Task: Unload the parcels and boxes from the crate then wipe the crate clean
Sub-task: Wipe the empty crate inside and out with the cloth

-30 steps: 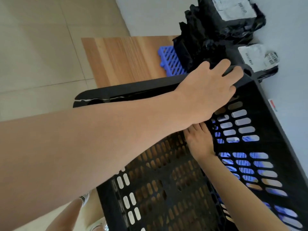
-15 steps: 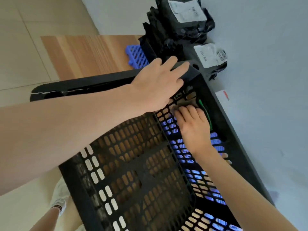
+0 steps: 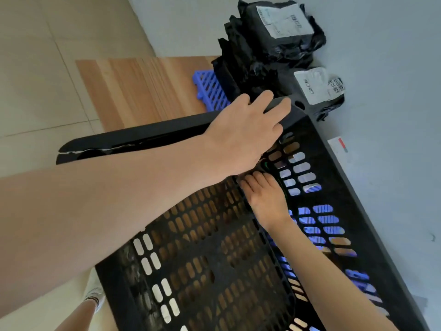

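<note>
Right hand (image 3: pixel 267 197) now lower inside crate (image 3: pixel 214 271), fingers flat, grip unclear; left hand (image 3: pixel 243 137) gripping rim; parcels (image 3: pixel 269 56) beyond.

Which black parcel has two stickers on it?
The lower black parcel, the one lying closest to the crate corner. It carries a white label plus a separate barcode sticker. The parcel on top of the pile shows only one big label.

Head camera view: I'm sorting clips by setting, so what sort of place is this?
Probably a parcel sorting or storage corner indoors, though that is a guess. Black bagged parcels with shipping labels lie on the bare floor beside a perforated black crate, and a blue plastic pallet sits behind.
</note>
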